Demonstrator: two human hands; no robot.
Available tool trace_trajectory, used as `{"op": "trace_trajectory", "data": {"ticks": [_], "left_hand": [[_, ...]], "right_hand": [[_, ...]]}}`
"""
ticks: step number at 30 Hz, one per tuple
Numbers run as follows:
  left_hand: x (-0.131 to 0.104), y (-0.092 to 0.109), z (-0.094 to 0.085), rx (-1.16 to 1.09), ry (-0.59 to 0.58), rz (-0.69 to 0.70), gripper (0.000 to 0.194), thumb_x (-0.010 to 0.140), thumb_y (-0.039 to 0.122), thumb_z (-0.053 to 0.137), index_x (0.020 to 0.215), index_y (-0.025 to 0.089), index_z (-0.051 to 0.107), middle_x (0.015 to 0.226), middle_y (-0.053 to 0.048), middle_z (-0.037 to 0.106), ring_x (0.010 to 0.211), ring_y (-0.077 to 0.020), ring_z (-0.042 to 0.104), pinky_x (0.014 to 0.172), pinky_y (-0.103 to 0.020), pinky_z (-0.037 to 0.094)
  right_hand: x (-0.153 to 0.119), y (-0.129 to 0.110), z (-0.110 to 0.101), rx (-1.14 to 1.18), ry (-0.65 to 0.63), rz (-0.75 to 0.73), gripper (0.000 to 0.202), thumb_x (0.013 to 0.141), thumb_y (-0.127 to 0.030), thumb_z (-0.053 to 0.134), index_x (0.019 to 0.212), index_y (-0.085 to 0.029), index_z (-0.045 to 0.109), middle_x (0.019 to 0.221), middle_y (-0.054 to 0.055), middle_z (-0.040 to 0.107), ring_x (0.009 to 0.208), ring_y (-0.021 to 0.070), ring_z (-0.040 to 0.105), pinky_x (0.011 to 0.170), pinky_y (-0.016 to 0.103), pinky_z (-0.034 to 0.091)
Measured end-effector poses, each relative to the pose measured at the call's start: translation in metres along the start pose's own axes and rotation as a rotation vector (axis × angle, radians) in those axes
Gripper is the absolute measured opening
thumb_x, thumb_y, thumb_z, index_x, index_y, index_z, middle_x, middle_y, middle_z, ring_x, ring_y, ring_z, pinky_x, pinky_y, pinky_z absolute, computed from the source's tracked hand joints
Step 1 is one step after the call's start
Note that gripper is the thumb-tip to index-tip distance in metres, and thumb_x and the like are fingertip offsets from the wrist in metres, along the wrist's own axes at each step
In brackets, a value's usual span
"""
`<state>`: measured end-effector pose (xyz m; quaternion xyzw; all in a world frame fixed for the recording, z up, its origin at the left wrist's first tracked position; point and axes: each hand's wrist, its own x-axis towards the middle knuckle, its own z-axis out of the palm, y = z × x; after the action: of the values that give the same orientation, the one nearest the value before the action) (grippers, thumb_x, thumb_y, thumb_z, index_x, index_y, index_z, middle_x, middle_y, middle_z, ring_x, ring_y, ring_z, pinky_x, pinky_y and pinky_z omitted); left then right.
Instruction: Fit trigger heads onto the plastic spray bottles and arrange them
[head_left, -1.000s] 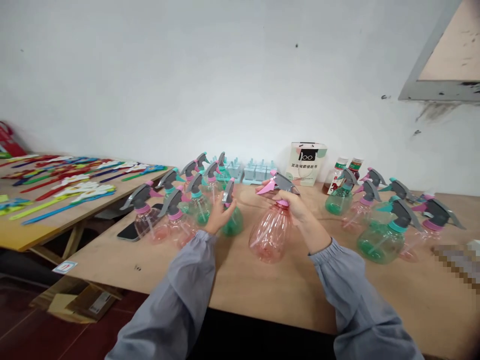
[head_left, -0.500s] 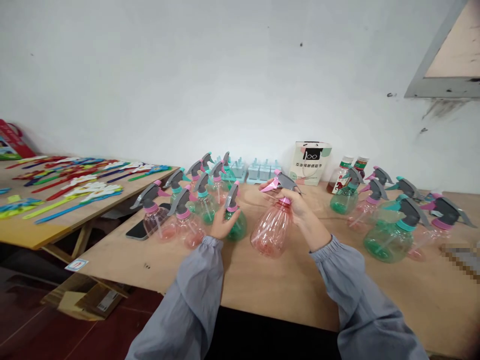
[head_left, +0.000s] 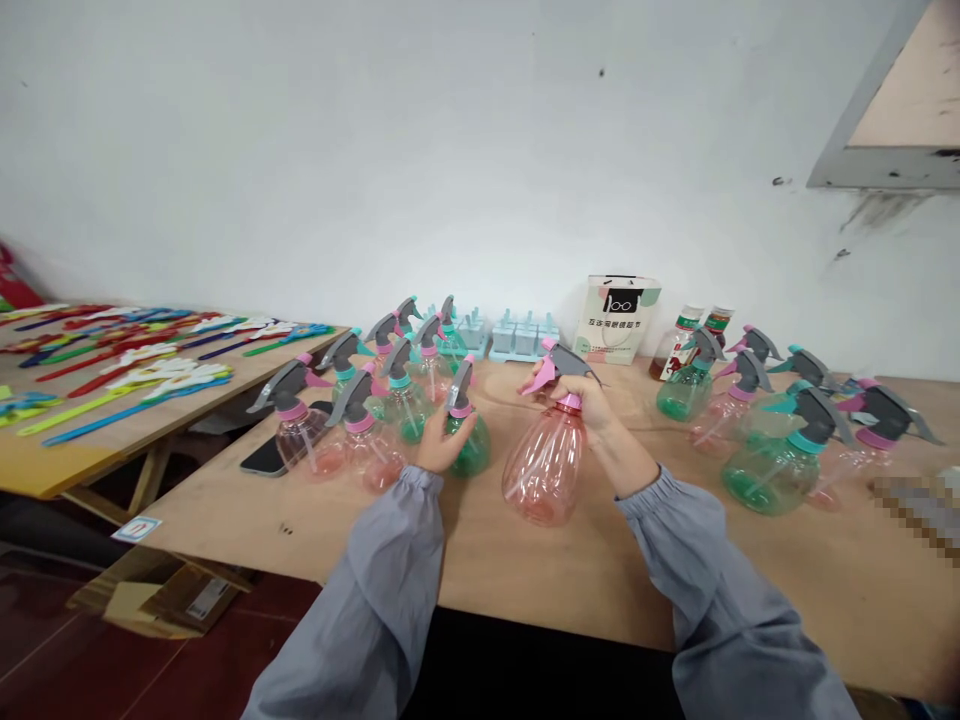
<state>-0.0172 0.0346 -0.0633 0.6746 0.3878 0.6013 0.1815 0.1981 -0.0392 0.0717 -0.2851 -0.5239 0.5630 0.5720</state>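
One pink spray bottle (head_left: 546,475), mid bench (head_left: 559,590); my right grip (head_left: 579,395) clamps its neck. My left grip (head_left: 445,441) touches a green bottle (head_left: 475,447): fingers mostly hidden, can't tell if closed. I judge a firm neck hold best against tipping.

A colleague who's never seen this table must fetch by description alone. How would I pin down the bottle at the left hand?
On the wooden table in front of the white wall, find the left hand. Its thumb lies across a green spray bottle with a grey head. The collar is pink, whereas the green neighbour to its left has a turquoise one.
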Motion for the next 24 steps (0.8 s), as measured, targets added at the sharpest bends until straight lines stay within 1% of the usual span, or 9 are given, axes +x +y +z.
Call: {"op": "trace_trajectory", "data": {"ticks": [3,5,8,11,14,17,20,22,24], "left_hand": [[0.0,0.001,0.0,-0.009,0.0,-0.002,0.031,0.08,0.048,0.067,0.092,0.02,0.068,0.094,-0.009,0.073,0.092,-0.0255,0.068,0.091,-0.043,0.052],[0.0,0.001,0.001,-0.007,0.004,-0.007,0.03,0.08,0.047,0.067,0.092,0.02,0.068,0.094,-0.01,0.073,0.091,-0.0258,0.068,0.09,-0.043,0.052],[0.0,0.002,0.001,-0.007,0.01,-0.006,0.027,0.079,0.045,0.067,0.092,0.021,0.068,0.094,-0.01,0.073,0.091,-0.0261,0.068,0.089,-0.043,0.053],[0.0,0.003,0.0,-0.021,0.001,-0.005,0.025,0.08,0.044,0.067,0.092,0.022,0.068,0.095,-0.009,0.072,0.093,-0.026,0.068,0.091,-0.043,0.052],[0.0,0.004,0.0,-0.02,-0.009,-0.009,0.026,0.081,0.043,0.067,0.093,0.02,0.068,0.096,-0.01,0.072,0.094,-0.0256,0.067,0.093,-0.044,0.051],[-0.001,0.005,0.0,-0.013,-0.003,-0.011,0.026,0.081,0.043,0.067,0.093,0.02,0.068,0.097,-0.01,0.073,0.095,-0.0253,0.067,0.093,-0.043,0.051],[-0.001,0.007,0.001,-0.005,0.01,-0.011,0.027,0.08,0.045,0.067,0.093,0.021,0.067,0.094,-0.008,0.073,0.092,-0.0243,0.068,0.09,-0.04,0.052],[-0.001,0.007,0.001,0.004,0.012,-0.005,0.028,0.081,0.046,0.066,0.093,0.021,0.067,0.094,-0.007,0.074,0.092,-0.0235,0.069,0.09,-0.038,0.052],[0.0,0.007,0.001,0.013,0.013,0.002,0.028,0.081,0.047,0.065,0.093,0.021,0.067,0.094,-0.007,0.074,0.092,-0.0228,0.069,0.09,-0.037,0.053]], "right_hand": [[0.0,0.001,-0.002,0.027,0.062,0.001,0.035,0.048,-0.022,0.056,0.081,-0.022,0.066,0.087,0.005,0.076,0.087,0.0258,0.071,0.057,0.03,0.052],[0.001,0.003,-0.004,0.016,0.068,0.013,0.035,0.049,-0.021,0.057,0.083,-0.023,0.066,0.088,0.004,0.076,0.087,0.0255,0.071,0.061,0.031,0.054],[0.001,0.007,-0.004,-0.015,0.04,0.008,0.034,0.051,-0.021,0.059,0.085,-0.024,0.066,0.087,0.003,0.076,0.091,0.0255,0.071,0.069,0.034,0.056],[0.0,0.008,0.0,-0.026,0.037,-0.028,0.025,0.05,-0.021,0.057,0.075,-0.023,0.063,0.081,0.003,0.074,0.087,0.0251,0.07,0.067,0.034,0.056],[-0.001,0.008,0.003,0.001,0.038,-0.035,0.016,0.049,-0.022,0.055,0.065,-0.022,0.057,0.078,0.004,0.073,0.084,0.0249,0.069,0.061,0.032,0.054],[-0.001,0.009,0.002,-0.015,0.018,-0.039,0.022,0.05,-0.022,0.055,0.072,-0.022,0.061,0.081,0.004,0.073,0.085,0.0248,0.07,0.057,0.029,0.051],[0.0,0.011,-0.002,-0.068,-0.007,-0.022,0.03,0.054,-0.021,0.058,0.083,-0.023,0.065,0.086,0.003,0.075,0.089,0.0248,0.07,0.06,0.029,0.052],[0.001,0.012,-0.002,-0.08,-0.01,-0.019,0.03,0.055,-0.022,0.059,0.084,-0.024,0.065,0.087,0.003,0.075,0.09,0.025,0.071,0.063,0.03,0.053],[0.001,0.013,-0.002,-0.07,-0.008,-0.005,0.027,0.054,-0.023,0.058,0.081,-0.023,0.064,0.087,0.004,0.075,0.09,0.0252,0.07,0.064,0.03,0.053]]}}
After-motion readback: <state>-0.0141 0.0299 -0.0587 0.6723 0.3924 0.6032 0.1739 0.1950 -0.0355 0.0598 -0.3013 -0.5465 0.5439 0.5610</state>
